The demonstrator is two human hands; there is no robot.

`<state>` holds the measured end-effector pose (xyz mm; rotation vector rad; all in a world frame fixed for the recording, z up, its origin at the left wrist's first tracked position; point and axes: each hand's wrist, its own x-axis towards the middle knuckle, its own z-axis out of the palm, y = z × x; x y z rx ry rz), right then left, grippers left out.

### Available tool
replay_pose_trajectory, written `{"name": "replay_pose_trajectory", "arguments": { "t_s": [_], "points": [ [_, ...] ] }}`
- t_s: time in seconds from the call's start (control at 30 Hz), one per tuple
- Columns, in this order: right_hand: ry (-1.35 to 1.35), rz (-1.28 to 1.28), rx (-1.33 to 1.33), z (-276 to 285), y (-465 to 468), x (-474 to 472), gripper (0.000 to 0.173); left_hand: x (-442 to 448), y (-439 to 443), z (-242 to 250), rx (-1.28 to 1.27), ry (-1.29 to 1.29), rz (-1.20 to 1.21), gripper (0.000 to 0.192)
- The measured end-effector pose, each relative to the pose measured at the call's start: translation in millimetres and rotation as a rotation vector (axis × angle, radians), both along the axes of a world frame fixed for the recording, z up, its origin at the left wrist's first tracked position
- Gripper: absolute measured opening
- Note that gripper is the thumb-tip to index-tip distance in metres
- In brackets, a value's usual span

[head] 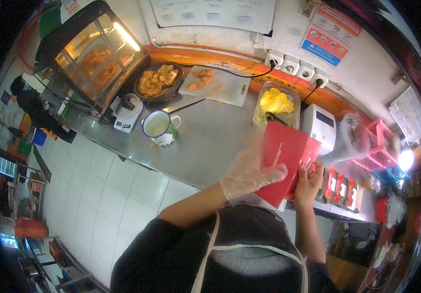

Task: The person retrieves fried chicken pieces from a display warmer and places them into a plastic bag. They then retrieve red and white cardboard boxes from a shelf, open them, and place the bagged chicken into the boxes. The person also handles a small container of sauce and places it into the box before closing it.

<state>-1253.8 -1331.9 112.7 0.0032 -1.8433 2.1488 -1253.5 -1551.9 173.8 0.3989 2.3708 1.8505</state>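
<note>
A red printed carton (282, 157), which looks flat or partly folded, is held above the counter's front edge. My right hand (308, 179), bare, pinches its right side between thumb and fingers. On the carton's left side is my left hand (249, 174), in a clear plastic glove. Its thumb lies across the red face, while the other fingers are blurred, so a grip is not certain. Just beyond the carton stands a clear plastic tub (294, 95) of yellow food (277, 100) with a dark-handled utensil (274, 118).
On the steel counter (203, 146) are an enamel mug (161, 128), a kitchen scale (127, 117), a stone mortar (157, 82) of fried food, and a cutting board (228, 89). A lit warming cabinet (93, 58) stands left, a white printer (319, 128) and red boxes (342, 188) right.
</note>
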Motion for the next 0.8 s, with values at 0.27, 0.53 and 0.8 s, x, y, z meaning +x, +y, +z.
{"name": "replay_pose_trajectory", "arguments": {
  "t_s": [0.27, 0.53, 0.8],
  "points": [
    [0.024, 0.125, 0.062, -12.8, -0.9, 6.7, 0.035, 11.4, -28.0, -79.1, 0.383, 0.014, -0.058, 0.071],
    [0.049, 0.114, 0.764, -64.8, 15.3, -11.6, 0.043, 31.2, -16.1, -92.3, 0.322, 0.042, -0.088, 0.069],
    [-0.486, 0.749, -0.465, -96.4, -12.2, 26.7, 0.073, 22.9, 33.8, -107.6, 0.325, 0.766, -0.183, 0.118]
  ]
}}
